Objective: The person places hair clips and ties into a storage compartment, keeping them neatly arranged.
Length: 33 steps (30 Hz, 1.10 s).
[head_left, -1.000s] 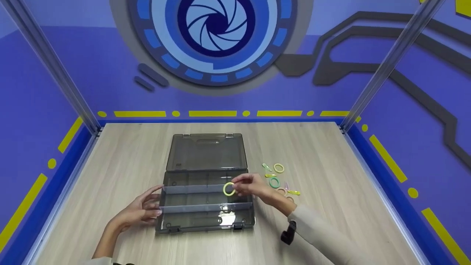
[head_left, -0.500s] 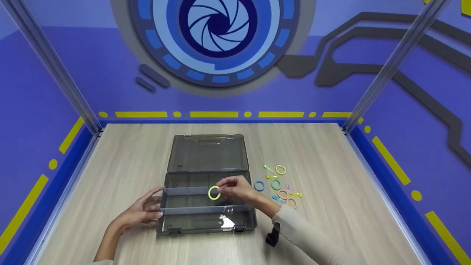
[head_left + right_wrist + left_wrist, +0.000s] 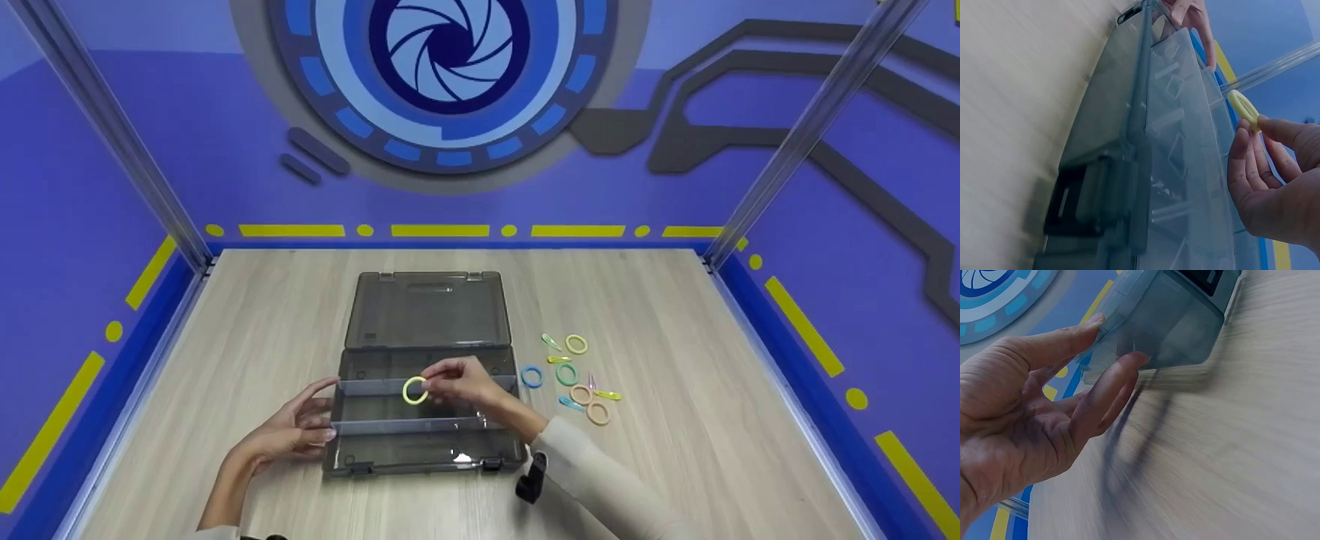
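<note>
My box (image 3: 420,466) stands open, its lid (image 3: 429,311) toward the table's (image 3: 675,337) far edge; I see nothing inside yet, so little seems done. My right hand (image 3: 461,381) pinches one yellow ring (image 3: 1241,113) above it; my left hand (image 3: 283,429), fingers loose, touches its left end. Five more rings (image 3: 558,375) and five clips (image 3: 608,395) remain, toward the table's right edge.

There are six rings (image 3: 405,393), five clips (image 3: 607,395), one box (image 3: 405,451).
</note>
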Motion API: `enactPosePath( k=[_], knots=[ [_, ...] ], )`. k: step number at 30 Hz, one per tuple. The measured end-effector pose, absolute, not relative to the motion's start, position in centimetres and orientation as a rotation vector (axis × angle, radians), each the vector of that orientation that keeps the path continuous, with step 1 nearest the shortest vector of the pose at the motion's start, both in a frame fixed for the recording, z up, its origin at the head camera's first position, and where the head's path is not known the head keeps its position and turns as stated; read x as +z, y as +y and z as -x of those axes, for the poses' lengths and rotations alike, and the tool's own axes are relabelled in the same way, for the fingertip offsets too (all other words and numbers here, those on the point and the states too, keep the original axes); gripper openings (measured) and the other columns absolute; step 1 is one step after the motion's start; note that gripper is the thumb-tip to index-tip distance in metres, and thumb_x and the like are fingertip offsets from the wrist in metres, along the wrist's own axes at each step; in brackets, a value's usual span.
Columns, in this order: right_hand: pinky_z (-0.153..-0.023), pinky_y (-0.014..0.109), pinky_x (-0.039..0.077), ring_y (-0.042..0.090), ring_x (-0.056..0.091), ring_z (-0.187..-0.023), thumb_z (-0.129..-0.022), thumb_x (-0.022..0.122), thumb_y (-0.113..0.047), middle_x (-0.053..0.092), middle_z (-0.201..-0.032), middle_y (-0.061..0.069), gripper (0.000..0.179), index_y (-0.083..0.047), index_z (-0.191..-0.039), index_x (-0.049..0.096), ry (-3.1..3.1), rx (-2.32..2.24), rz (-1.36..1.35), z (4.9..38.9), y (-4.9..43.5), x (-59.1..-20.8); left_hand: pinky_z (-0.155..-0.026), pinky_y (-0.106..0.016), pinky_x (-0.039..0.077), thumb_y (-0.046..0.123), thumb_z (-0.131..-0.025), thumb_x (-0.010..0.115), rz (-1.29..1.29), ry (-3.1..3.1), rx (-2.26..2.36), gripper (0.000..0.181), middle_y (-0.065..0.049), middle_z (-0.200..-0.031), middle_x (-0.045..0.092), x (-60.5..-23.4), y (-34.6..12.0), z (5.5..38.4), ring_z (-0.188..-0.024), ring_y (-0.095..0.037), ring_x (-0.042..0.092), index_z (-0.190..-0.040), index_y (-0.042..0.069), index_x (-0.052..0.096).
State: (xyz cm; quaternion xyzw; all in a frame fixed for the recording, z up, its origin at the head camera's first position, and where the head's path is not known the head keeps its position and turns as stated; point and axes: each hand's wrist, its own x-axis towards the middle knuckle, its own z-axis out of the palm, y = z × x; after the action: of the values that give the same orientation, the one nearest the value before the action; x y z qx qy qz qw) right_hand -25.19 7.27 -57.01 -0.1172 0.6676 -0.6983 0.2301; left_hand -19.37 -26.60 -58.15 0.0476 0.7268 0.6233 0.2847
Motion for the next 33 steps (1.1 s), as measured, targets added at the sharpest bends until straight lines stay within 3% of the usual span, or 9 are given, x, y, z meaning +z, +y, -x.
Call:
enactPosePath(
  k=[7, 12, 15, 21, 27, 33],
  knots=[
    [-0.065, 0.023, 0.059, 0.008, 0.068, -0.066, -0.088, 0.070, 0.009, 0.076, -0.084, 0.007, 0.024, 0.019, -0.110, 0.067, 1.854, -1.855, 0.302, 24.4, 5.2, -57.1, -0.083, -0.044, 0.057, 0.010, -0.092, 0.075, -0.099, 1.948, 1.673, 0.096, -0.033, -0.162, 0.019, -58.2, -26.6, 19.4, -0.114, -0.023, 0.055, -0.165, 0.021, 0.014],
    [-0.064, 0.025, 0.060, 0.007, 0.067, -0.061, -0.085, 0.071, 0.011, 0.075, -0.089, 0.027, 0.018, 0.017, -0.102, 0.070, 1.981, -1.809, 0.333, 23.8, 3.8, -57.0, -0.084, -0.045, 0.057, 0.012, -0.091, 0.077, -0.092, 1.970, 1.663, 0.097, -0.032, -0.162, 0.021, -58.2, -26.4, 19.4, -0.117, -0.025, 0.055, -0.165, 0.022, 0.016],
    [-0.064, 0.029, 0.061, 0.012, 0.070, -0.061, -0.084, 0.073, 0.011, 0.074, -0.091, 0.033, 0.015, 0.015, -0.099, 0.072, 2.064, -1.778, 0.349, 23.6, 2.9, -57.0, -0.084, -0.044, 0.057, 0.012, -0.091, 0.077, -0.095, 1.975, 1.659, 0.097, -0.032, -0.162, 0.021, -58.2, -26.4, 19.4, -0.117, -0.025, 0.055, -0.164, 0.022, 0.016],
    [-0.061, 0.033, 0.061, 0.033, 0.076, -0.068, -0.082, 0.075, 0.011, 0.074, -0.085, 0.030, 0.011, 0.012, -0.092, 0.074, 2.160, -1.783, 0.299, 23.5, 1.3, -57.1, -0.085, -0.043, 0.057, 0.013, -0.092, 0.076, -0.094, 1.967, 1.664, 0.096, -0.034, -0.162, 0.021, -58.2, -26.4, 19.3, -0.119, -0.024, 0.059, -0.165, 0.021, 0.014],
    [-0.057, 0.030, 0.060, 0.026, 0.075, -0.063, -0.081, 0.076, 0.011, 0.075, -0.079, 0.024, 0.008, 0.011, -0.089, 0.075, 2.199, -1.781, 0.262, 23.5, -0.2, -57.6, -0.087, -0.044, 0.057, 0.012, -0.091, 0.077, -0.057, 1.960, 1.669, 0.097, -0.032, -0.162, 0.022, -58.3, -26.3, 19.3, -0.116, -0.023, 0.059, -0.165, 0.024, 0.014],
    [-0.054, 0.024, 0.057, 0.029, 0.075, -0.063, -0.079, 0.079, 0.011, 0.076, -0.077, 0.023, 0.008, 0.012, -0.085, 0.075, 2.292, -1.716, 0.300, 23.6, -1.2, -58.2, -0.088, -0.045, 0.056, 0.013, -0.091, 0.077, -0.047, 1.947, 1.670, 0.096, -0.030, -0.162, 0.023, -58.4, -26.3, 19.3, -0.122, -0.026, 0.055, -0.164, 0.025, 0.015]
  ],
)
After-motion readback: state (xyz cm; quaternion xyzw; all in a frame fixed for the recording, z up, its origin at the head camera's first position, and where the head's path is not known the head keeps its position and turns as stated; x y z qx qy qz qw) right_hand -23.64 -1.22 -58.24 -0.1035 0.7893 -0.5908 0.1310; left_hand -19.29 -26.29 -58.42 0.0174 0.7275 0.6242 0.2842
